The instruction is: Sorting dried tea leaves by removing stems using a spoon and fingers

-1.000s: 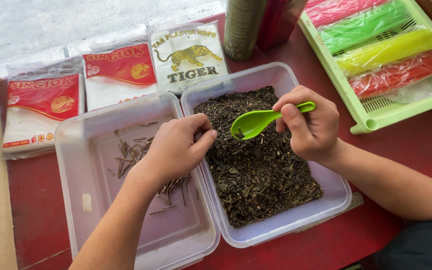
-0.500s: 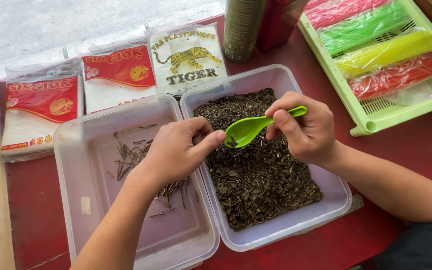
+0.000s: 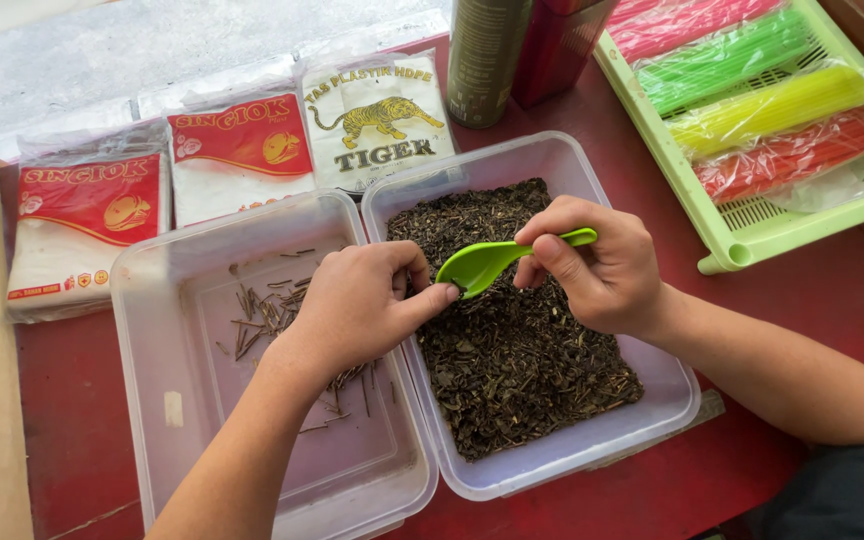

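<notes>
Both hands sit over the two clear tubs in my view; my right hand [image 3: 597, 270] is closed around the handle of a green plastic spoon [image 3: 497, 258], thumb pressed along the top of the handle, and the bowl of the spoon points toward the left and hangs just above the dried tea leaves [image 3: 517, 340] that fill the right tub [image 3: 572, 455]; my left hand [image 3: 357, 300] reaches across the shared rims of the tubs, its fingers curled in and its thumb stretched out so that the tip lies just beside the spoon's bowl, and I cannot tell whether anything is pinched between the fingers; under that hand, the left tub [image 3: 167, 400] holds only a thin scatter of pale brown stems [image 3: 267, 310] on its floor; the two tubs stand side by side, touching, on a dark red table [image 3: 812, 290]; beyond them, along the far edge, three flat packs of plastic bags [image 3: 237, 155] lie in a row, two with red panels and one with a tiger drawing; a dark green can [image 3: 487, 60] and a red container [image 3: 557, 45] stand upright behind the right tub; to the right, a light green tray [image 3: 717, 235] carries bundles of straws [image 3: 772, 105] in pink, green, yellow and red, each in a clear wrap.
</notes>
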